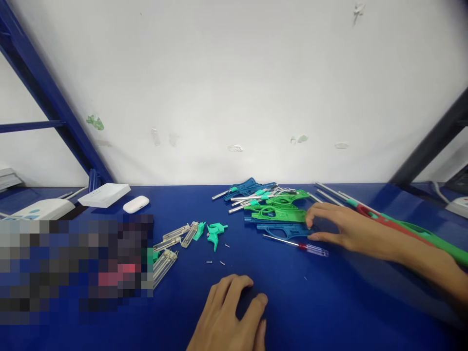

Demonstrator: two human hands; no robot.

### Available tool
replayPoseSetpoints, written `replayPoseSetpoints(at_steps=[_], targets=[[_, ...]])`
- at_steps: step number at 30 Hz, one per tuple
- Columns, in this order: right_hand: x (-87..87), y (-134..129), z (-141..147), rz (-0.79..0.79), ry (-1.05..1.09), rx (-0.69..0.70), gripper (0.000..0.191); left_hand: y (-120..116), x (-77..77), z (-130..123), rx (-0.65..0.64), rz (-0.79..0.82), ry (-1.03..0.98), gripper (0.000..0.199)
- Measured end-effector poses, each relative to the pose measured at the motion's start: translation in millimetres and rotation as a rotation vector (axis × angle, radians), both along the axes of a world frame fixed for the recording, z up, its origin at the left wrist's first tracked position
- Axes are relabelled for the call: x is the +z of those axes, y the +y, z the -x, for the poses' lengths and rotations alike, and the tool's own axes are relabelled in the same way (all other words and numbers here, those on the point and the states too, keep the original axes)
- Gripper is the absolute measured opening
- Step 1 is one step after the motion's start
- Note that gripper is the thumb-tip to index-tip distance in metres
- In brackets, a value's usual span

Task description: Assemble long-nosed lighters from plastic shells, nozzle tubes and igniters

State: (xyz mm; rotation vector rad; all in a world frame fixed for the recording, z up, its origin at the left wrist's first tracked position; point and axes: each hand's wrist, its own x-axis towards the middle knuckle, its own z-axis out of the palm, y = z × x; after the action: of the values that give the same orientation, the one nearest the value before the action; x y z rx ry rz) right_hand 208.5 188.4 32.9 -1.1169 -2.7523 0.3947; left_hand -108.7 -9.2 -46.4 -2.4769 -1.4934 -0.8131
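At the right, my right hand (338, 226) has its thumb and fingertips closed on the handle end of a blue plastic lighter casing half (283, 229), which lies on the table. Green casing halves (280, 214) lie just beyond it. A screwdriver (310, 249) with a clear and red handle lies just below that hand. Low in the middle, my left hand (230, 312) rests on the table, fingers bent and apart, holding nothing. Small screws (222, 263) and teal trigger pieces (215, 234) lie beyond it.
Clear fuel tanks (164, 265) lie left of the teal pieces. Metal tubes with wires (252, 197) and more blue casings (248, 187) are piled near the wall. Long red and green lighters (405, 226) lie under my right forearm. A white earbud case (136, 204) stands back left.
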Motion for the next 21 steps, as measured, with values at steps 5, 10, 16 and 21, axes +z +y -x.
replayPoseSetpoints(at_steps=[5, 10, 16, 21], targets=[[-0.3, -0.8, -1.5, -0.019, 0.006, -0.013, 0.024, 1.4, 2.2, 1.5, -0.012, 0.002, -0.001, 0.034], [-2.5, -1.1, -2.2, -0.018, 0.026, -0.023, 0.021, 2.4, 2.1, 0.9, -0.021, 0.0, -0.002, 0.034], [-8.4, 7.4, -7.8, 0.009, 0.038, -0.001, 0.021, 2.0, -0.6, -0.6, -0.011, -0.01, 0.0, 0.036], [-13.0, 12.4, -11.8, 0.033, 0.081, 0.021, 0.026, 1.6, -2.3, -1.7, -0.001, -0.024, 0.0, 0.036]])
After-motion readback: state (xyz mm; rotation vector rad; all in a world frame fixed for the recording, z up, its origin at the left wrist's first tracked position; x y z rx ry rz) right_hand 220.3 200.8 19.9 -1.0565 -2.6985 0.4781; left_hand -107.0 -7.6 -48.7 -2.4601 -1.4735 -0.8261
